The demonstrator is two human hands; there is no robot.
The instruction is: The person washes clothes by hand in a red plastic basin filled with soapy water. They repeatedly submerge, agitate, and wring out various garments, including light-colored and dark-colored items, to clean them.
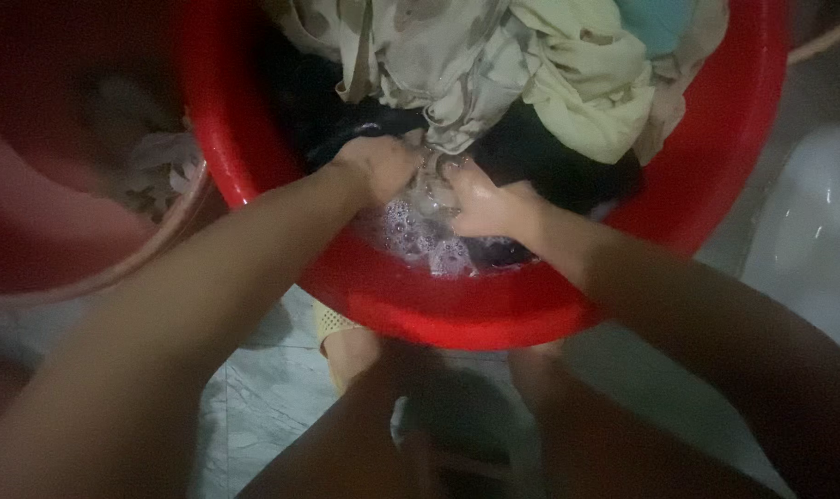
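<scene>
Filling most of the view, a red basin (716, 176) sat on a pale tiled floor (272, 388), tight against the person's knees, which probably kept it within easy reach of both arms. It held a heap of wet laundry: a patterned grey cloth (429, 65) and a pale yellow garment (586, 92) piled at the far side, dark clothes (549, 166) beneath, and suds (420, 236) pooled at the near wall. A second tub (115, 268), pinkish and blurred, stood to the left with something pale inside. The left hand (378, 166) and right hand (485, 203) met at the suds, both clenched on a fold of the grey cloth, knuckles close together, seemingly so the fabric could be rubbed against itself.
</scene>
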